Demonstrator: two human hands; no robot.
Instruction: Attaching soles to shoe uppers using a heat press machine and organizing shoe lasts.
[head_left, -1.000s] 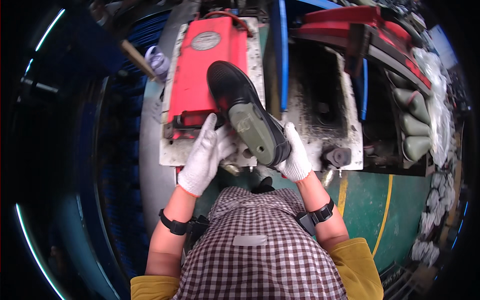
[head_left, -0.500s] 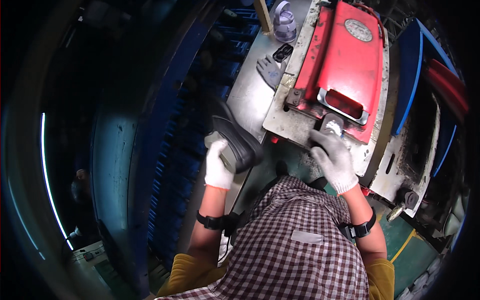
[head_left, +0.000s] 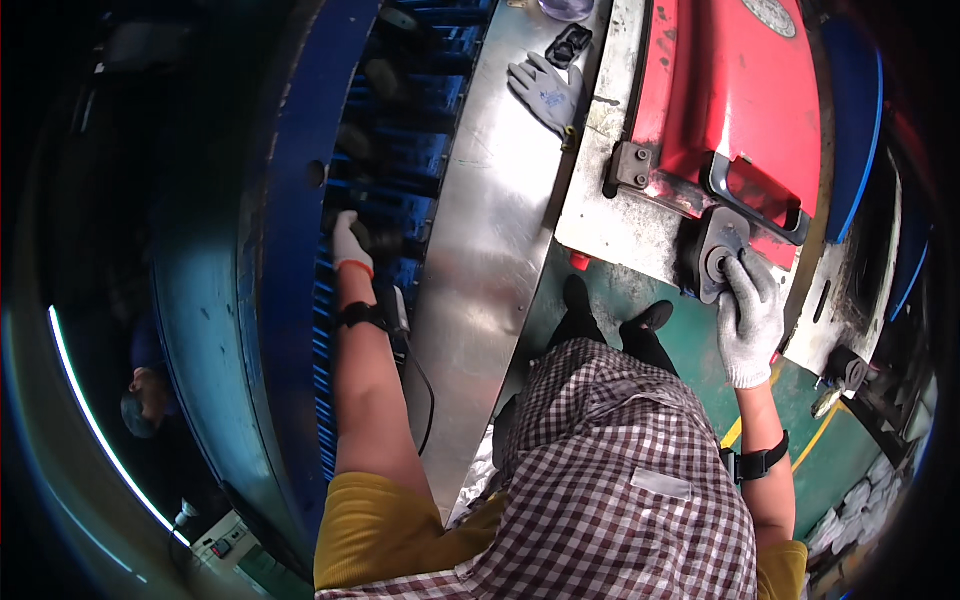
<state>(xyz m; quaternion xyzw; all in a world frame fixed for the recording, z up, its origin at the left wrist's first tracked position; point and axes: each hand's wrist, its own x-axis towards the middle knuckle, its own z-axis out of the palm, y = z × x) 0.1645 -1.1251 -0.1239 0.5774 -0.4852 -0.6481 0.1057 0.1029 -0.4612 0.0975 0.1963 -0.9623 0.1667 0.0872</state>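
Note:
My left hand (head_left: 350, 245), in a white glove, reaches down at the blue slatted rack on the left. Its fingers are closed against a black shoe (head_left: 385, 240), which is dim and partly lost in shadow. My right hand (head_left: 750, 315), also gloved, is at the front of the red-covered machine (head_left: 765, 95). Its fingers grip the edge of a dark grey rounded piece with a round hub (head_left: 716, 262), just below the machine's metal-rimmed opening (head_left: 755, 195). The far side of that piece is hidden.
Between rack (head_left: 410, 130) and machine runs a metal bench (head_left: 480, 240). On it lie a grey glove (head_left: 548, 92), a small black object (head_left: 568, 45) and a pale purple bottle (head_left: 567, 8). Blue panels (head_left: 850, 130) stand at right. Another person (head_left: 145, 400) is at far left.
My left hand has carried the black shoe left from above the bench to the rack. My right hand has moved right, onto the round-hubbed piece. The view has shifted.

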